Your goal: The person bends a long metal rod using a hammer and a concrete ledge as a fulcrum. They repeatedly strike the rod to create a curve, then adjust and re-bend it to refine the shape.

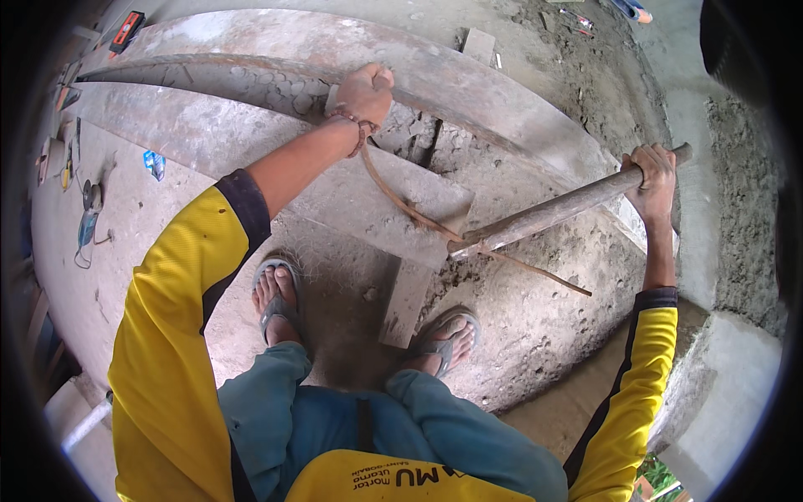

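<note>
My left hand (365, 94) is closed in a fist above the gap between two long boards. From under its wrist a thin brown rod (400, 203) curves down to the right; the rod's upper end is hidden by the hand. My right hand (652, 184) is wrapped round the upper end of a thick grey-brown pole (556, 207). The pole slants down to the left, and its lower end meets the thin rod near the corner of the nearer board (351, 197). Whether the rod passes through or under the pole, I cannot tell.
The farther board (502, 105) bends across the view, with rough concrete (410, 138) in the gap. A short plank (407, 303) lies between my sandalled feet. To the left are an angle grinder (88, 213), a blue packet (155, 165) and a red-and-black tool (127, 33).
</note>
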Demonstrator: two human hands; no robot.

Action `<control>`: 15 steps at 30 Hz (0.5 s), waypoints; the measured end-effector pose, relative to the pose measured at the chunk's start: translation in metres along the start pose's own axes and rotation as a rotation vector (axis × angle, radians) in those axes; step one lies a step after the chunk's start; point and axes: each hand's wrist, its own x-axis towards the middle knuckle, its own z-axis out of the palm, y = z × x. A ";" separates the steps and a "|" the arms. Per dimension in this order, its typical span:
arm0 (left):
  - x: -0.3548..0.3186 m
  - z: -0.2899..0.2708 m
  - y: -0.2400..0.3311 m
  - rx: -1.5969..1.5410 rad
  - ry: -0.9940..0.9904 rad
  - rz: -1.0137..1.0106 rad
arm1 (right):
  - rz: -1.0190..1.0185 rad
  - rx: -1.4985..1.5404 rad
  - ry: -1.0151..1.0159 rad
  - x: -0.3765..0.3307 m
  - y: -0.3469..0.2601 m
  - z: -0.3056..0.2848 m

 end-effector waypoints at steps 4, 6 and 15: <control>-0.004 -0.009 -0.002 0.196 0.001 0.057 | -0.033 0.062 -0.004 0.020 0.000 0.029; -0.010 -0.010 0.008 0.298 -0.025 0.120 | -0.058 0.044 -0.026 0.025 0.007 0.033; -0.041 -0.025 -0.006 0.440 0.171 0.249 | -0.191 0.173 -0.085 0.072 0.004 0.067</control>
